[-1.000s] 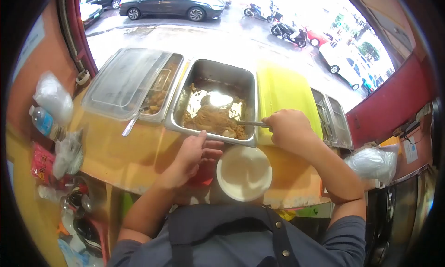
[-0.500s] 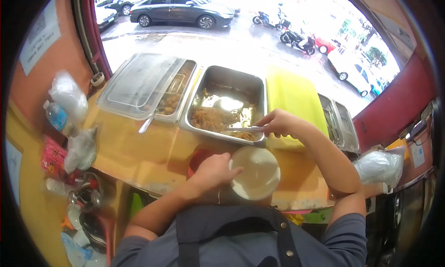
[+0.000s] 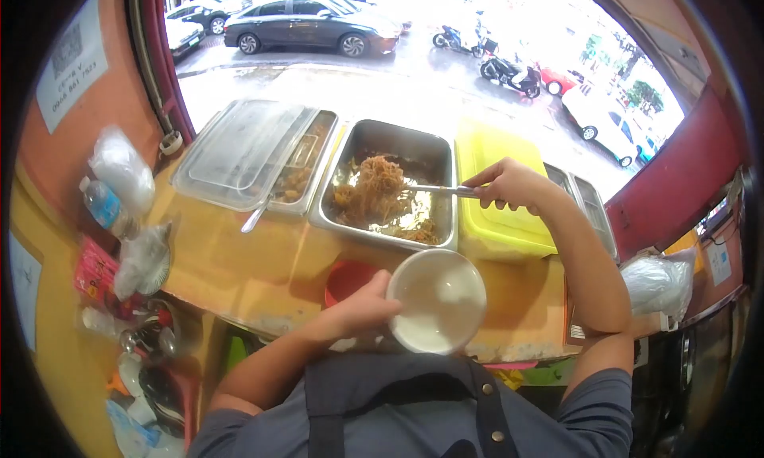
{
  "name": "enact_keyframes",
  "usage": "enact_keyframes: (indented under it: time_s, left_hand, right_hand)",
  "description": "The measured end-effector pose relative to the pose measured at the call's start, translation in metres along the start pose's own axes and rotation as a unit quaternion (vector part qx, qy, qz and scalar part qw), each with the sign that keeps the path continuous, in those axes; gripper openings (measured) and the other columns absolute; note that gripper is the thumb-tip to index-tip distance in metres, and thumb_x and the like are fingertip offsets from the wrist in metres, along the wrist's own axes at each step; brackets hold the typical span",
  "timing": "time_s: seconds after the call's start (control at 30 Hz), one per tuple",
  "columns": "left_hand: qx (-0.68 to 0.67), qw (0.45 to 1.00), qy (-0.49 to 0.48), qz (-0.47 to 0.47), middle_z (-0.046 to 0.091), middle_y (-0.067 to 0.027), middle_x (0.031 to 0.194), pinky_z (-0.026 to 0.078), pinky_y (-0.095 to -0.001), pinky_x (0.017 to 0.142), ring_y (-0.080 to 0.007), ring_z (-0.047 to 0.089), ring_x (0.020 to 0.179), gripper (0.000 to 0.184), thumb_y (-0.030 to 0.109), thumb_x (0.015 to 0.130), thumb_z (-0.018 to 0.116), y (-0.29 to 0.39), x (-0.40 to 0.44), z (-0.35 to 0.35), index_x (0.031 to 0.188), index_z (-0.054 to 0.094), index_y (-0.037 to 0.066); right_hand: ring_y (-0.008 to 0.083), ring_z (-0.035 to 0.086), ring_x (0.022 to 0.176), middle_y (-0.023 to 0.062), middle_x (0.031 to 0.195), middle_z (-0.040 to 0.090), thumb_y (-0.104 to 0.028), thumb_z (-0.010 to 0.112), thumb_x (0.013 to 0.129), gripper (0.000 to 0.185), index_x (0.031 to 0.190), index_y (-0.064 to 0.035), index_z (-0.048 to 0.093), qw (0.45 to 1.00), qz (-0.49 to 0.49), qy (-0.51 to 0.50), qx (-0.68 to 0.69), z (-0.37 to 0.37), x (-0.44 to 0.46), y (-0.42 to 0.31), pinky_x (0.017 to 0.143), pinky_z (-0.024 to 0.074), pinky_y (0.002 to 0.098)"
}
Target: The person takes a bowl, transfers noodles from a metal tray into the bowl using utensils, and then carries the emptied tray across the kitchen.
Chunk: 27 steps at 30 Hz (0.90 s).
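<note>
My right hand (image 3: 509, 186) is closed around the handle of a metal serving spoon (image 3: 436, 189), whose head is hidden under noodles. A clump of brown noodles (image 3: 380, 178) is raised on it above a deep steel food pan (image 3: 334, 207). More noodles and shiny liquid lie in the bottom of that pan. Just in front of it, my left hand (image 3: 362, 308) grips the left rim of a white bowl (image 3: 438, 303), tilted toward me, with no food visible inside. Partly behind my left hand, a red container (image 3: 347, 279) sits on the counter.
Left of the pan stands a food tray (image 3: 301, 189) under a clear lid (image 3: 239, 155), a spoon handle (image 3: 255, 218) sticking out. On the right is a yellow lidded container (image 3: 505, 211). A water bottle (image 3: 103, 207) and plastic bags (image 3: 123, 167) line the left wall. Cars are parked outside.
My right hand has moved up and to the right, lifting a clump of noodles from the pan on the spoon. The bowl has shifted slightly and my left hand still holds it.
</note>
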<state>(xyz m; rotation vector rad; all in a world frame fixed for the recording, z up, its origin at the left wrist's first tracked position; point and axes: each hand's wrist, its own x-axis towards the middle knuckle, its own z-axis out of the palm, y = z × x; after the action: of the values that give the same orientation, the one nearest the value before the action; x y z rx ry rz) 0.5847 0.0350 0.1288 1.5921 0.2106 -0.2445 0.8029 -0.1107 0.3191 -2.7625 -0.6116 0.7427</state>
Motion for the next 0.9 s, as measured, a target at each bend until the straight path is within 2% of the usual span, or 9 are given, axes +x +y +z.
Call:
enact_keyframes:
  time_s: [0.1,0.17,0.2,0.3,0.4,0.43,0.63,0.73,0.9]
  left_hand:
    - [-0.193,0.98,0.048,-0.004,0.046,-0.0121,0.114,0.05,-0.0361,0.084,-0.021,0.055,0.102,0.043,0.011,0.083,0.062,0.002,-0.016,-0.021,0.12,0.043,-0.001]
    - [-0.139,0.986,0.071,0.064,0.052,-0.0123,0.114,0.052,-0.0363,0.082,-0.0236,0.058,0.099,0.04,0.014,0.086,0.059,-0.031,-0.017,-0.052,0.123,0.049,0.0]
    - [-0.255,0.961,0.097,0.054,0.055,-0.0132,0.113,0.053,-0.0354,0.081,-0.0246,0.06,0.096,0.038,0.018,0.089,0.057,-0.006,-0.03,-0.056,0.123,0.051,0.0]
    - [-0.333,0.934,0.129,-0.02,0.061,-0.0183,0.122,0.058,-0.0379,0.083,-0.0262,0.066,0.102,0.045,0.019,0.096,0.047,-0.007,-0.037,-0.087,0.134,0.044,-0.004]
    - [-0.318,0.938,0.137,0.014,0.057,-0.0219,0.131,0.059,-0.0421,0.089,-0.0298,0.066,0.11,0.05,0.024,0.1,0.042,0.029,-0.042,-0.087,0.138,0.039,-0.009]
    - [-0.323,0.94,0.106,0.03,0.056,-0.0212,0.133,0.059,-0.0435,0.091,-0.0312,0.064,0.114,0.053,0.032,0.104,0.038,0.032,-0.038,-0.091,0.141,0.037,-0.006]
    - [-0.281,0.949,0.136,0.036,0.053,-0.0188,0.137,0.057,-0.0459,0.094,-0.0307,0.061,0.118,0.057,0.042,0.107,0.03,0.07,-0.01,-0.086,0.146,0.034,0.001]
    - [-0.285,0.946,0.147,0.042,0.053,-0.0202,0.136,0.056,-0.0471,0.092,-0.0313,0.06,0.118,0.06,0.046,0.106,0.027,0.068,0.019,-0.091,0.146,0.035,0.001]
    - [-0.341,0.929,0.129,0.057,0.055,-0.0209,0.133,0.056,-0.0486,0.088,-0.0333,0.061,0.114,0.064,0.051,0.105,0.025,0.081,0.043,-0.091,0.144,0.037,0.002]
  right_hand:
    - [0.0064,0.047,0.057,-0.004,0.075,0.066,-0.022,0.064,0.089,0.031,0.118,-0.0213,0.073,0.999,-0.011,0.022,0.025,-0.016,-0.004,0.001,0.044,0.0333,0.024]
    - [0.0063,0.047,0.056,-0.0031,0.074,0.067,-0.022,0.064,0.089,0.03,0.117,-0.0188,0.074,0.998,-0.037,0.044,0.035,-0.026,0.002,0.006,0.044,0.0342,0.0231]
    - [0.0062,0.047,0.056,-0.0026,0.074,0.067,-0.022,0.064,0.089,0.029,0.116,-0.0176,0.074,0.996,-0.052,0.056,0.039,-0.031,0.005,0.008,0.045,0.0347,0.0226]
    - [0.0057,0.048,0.056,-0.0012,0.074,0.068,-0.021,0.066,0.089,0.027,0.114,-0.0138,0.075,0.992,-0.082,0.081,0.055,-0.056,0.006,0.005,0.046,0.036,0.0217]
    - [0.0054,0.049,0.055,0.0003,0.072,0.067,-0.019,0.068,0.088,0.026,0.113,-0.0131,0.075,0.986,-0.105,0.118,0.048,-0.075,-0.019,-0.014,0.046,0.0351,0.0215]
    - [0.0053,0.048,0.055,0.0004,0.072,0.067,-0.019,0.068,0.088,0.027,0.113,-0.012,0.074,0.985,-0.106,0.127,0.044,-0.086,-0.015,-0.011,0.045,0.0345,0.0214]
    - [0.0051,0.047,0.051,0.0016,0.07,0.065,-0.011,0.065,0.085,0.033,0.117,-0.0034,0.07,0.969,-0.166,0.162,0.087,-0.129,-0.051,-0.022,0.041,0.0322,0.0217]
    - [0.0068,0.047,0.055,0.0005,0.072,0.064,-0.02,0.067,0.085,0.034,0.116,-0.0097,0.073,0.971,-0.173,0.154,0.057,-0.144,-0.072,-0.025,0.044,0.0339,0.0233]
    - [0.0056,0.049,0.053,0.0014,0.07,0.066,-0.015,0.065,0.084,0.033,0.115,-0.0076,0.073,0.97,-0.178,0.159,0.047,-0.129,-0.086,-0.025,0.043,0.0339,0.0223]
